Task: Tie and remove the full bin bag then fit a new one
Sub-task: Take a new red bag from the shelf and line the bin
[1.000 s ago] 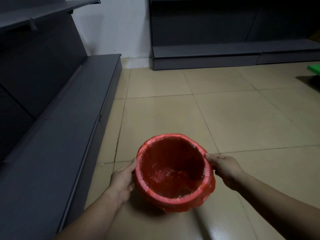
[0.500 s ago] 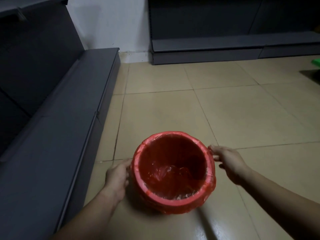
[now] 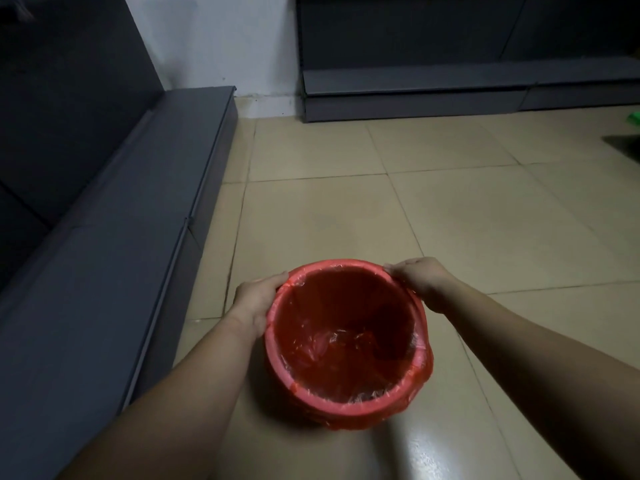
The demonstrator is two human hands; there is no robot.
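Note:
A small round red bin [image 3: 425, 370] stands on the tiled floor, low in the head view. A thin red bin bag [image 3: 329, 344] lines it, with its edge folded out over the rim and crumpled plastic at the bottom. Nothing else shows inside the bag. My left hand [image 3: 258, 303] curls around the upper left of the bag-covered rim. My right hand [image 3: 420, 278] lies on the far right of the rim, its fingers closed over the bag's folded edge.
A low dark grey shelf unit [image 3: 104, 271] runs along the left, close to the bin. Another grey unit [image 3: 450, 95] lines the back wall. A green object [image 3: 635, 117] shows at the far right edge. Beige floor tiles [image 3: 485, 220] stretch ahead and to the right.
Both hands moved from the bin's sides up to the far part of its rim and now hold the bag's edge. The bin sits slightly further right in the view.

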